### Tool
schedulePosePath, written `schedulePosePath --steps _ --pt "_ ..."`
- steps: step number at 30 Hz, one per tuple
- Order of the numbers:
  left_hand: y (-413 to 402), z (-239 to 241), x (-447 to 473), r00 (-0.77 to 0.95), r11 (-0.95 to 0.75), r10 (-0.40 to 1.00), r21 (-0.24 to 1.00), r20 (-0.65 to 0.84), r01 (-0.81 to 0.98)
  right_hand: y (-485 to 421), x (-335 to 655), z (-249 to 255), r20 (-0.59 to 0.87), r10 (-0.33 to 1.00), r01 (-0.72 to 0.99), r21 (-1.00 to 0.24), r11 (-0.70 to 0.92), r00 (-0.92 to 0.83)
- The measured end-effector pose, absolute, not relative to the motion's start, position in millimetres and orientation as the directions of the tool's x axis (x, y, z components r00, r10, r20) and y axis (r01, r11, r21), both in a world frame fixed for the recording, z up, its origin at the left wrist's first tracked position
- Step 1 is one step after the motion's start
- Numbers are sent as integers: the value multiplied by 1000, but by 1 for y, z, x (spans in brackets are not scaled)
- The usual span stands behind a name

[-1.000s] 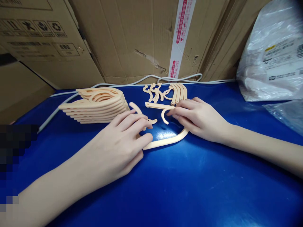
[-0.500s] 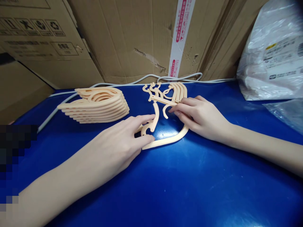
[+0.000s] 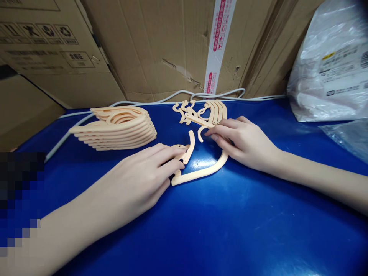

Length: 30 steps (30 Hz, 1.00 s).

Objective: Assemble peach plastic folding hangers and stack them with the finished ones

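A cream plastic folding hanger point(image 3: 201, 173) lies on the blue tabletop between my hands, its curved arm bowed toward me. My left hand point(image 3: 149, 174) is closed on the hanger's left part, where a short curved piece point(image 3: 189, 147) sticks up past the fingertips. Fingers hide much of that joint. At the hanger's right end, my right hand point(image 3: 244, 141) is closed on the arm, with a small hook point(image 3: 200, 134) showing beside its fingertips. Just behind are several similar folded hangers point(image 3: 220, 111). On the left rests a neat stack of hangers point(image 3: 126, 134).
Cardboard boxes point(image 3: 149, 50) stand along the back of the blue table point(image 3: 218, 230). A white cable point(image 3: 161, 101) runs along their base. At the right back sits a clear plastic bag point(image 3: 310, 84) with a printed label.
My left fingers have closed further over the hanger's left part, and the short curved piece has shifted slightly right and tilted. My right hand has hardly moved.
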<state>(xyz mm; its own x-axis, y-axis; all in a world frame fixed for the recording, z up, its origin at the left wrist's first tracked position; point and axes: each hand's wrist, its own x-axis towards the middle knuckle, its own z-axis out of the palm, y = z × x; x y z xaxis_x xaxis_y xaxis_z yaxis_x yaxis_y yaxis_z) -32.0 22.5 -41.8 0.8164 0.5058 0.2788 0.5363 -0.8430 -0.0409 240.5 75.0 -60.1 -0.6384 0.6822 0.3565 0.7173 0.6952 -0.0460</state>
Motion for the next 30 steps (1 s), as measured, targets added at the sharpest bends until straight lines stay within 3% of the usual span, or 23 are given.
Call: schedulePosePath --steps 10,30 --pt "18 -37 -27 769 -810 580 90 267 580 75 240 -58 351 714 740 -79 668 -607" --pt "18 -41 -27 780 -825 558 87 283 558 75 240 -60 369 718 752 -72 655 -590"
